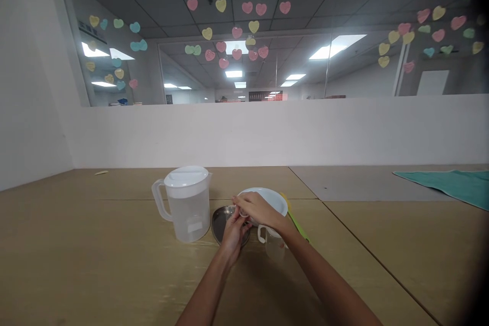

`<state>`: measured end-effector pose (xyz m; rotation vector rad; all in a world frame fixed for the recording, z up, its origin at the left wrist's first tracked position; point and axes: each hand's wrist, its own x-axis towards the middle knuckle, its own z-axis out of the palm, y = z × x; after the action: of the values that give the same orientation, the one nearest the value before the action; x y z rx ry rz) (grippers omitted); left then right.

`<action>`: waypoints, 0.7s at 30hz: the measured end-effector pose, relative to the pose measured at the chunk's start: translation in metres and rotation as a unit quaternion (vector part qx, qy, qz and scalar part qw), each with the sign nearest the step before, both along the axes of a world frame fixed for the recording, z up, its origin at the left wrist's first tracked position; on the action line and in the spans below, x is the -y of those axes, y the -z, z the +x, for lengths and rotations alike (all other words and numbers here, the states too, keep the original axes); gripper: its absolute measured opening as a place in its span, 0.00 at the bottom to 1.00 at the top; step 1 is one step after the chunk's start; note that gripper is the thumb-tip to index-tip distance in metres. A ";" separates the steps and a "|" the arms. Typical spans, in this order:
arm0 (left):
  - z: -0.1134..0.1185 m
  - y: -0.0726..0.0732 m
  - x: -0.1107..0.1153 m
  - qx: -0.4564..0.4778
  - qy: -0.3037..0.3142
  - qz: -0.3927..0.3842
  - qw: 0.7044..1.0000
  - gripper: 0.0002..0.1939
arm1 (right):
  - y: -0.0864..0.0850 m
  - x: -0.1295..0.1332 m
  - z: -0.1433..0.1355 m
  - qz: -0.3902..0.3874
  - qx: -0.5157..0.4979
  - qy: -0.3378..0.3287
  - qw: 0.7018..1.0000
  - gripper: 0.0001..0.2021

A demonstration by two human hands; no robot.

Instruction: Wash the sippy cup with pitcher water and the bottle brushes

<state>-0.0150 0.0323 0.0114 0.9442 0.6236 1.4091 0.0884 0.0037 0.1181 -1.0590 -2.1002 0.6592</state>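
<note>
Both hands meet over a round metal pan [219,224] on the table. My left hand [234,234] is closed around a small clear round object [243,212], mostly hidden by the fingers. From above, my right hand [262,209] reaches over that same object, its fingers bent down against it; their exact grip is partly hidden. Behind the right hand lies a white plate [273,196]. A clear measuring cup [274,244] with a handle stands below the right wrist. To the left is a large translucent pitcher [190,214] with its white lid on.
A green-handled utensil [299,225] with a yellow end lies right of the plate. A teal cloth [454,186] is spread at the far right. Seams run across the tabletop [95,254]. Behind it rises a white wall [244,132] with windows above.
</note>
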 end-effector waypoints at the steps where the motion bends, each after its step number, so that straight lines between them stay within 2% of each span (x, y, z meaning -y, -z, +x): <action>1: 0.000 -0.001 0.001 -0.002 -0.001 -0.001 1.000 0.18 | 0.000 0.000 0.001 -0.002 0.000 0.010 1.000 0.28; 5: 0.000 -0.005 0.003 0.006 -0.001 -0.006 1.000 0.18 | -0.003 0.002 0.008 0.004 0.023 0.042 0.999 0.25; 10: 0.001 -0.004 0.005 0.007 0.005 -0.015 1.000 0.18 | 0.002 -0.002 0.012 -0.082 0.018 0.000 0.996 0.25; 15: 0.004 0.000 0.004 0.010 0.010 -0.027 1.000 0.17 | 0.008 -0.009 0.012 -0.134 0.002 -0.027 0.991 0.26; 18: 0.004 -0.002 0.005 0.018 0.004 -0.028 0.999 0.20 | 0.009 -0.011 0.013 -0.140 -0.017 -0.046 0.989 0.26; 21: 0.004 -0.003 0.008 0.017 0.007 -0.024 1.000 0.22 | 0.013 -0.016 0.015 -0.120 -0.018 -0.023 0.992 0.22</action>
<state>-0.0106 0.0246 0.0146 0.8832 0.6207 1.3902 0.1029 0.0197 0.1049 -1.1217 -2.0562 0.9657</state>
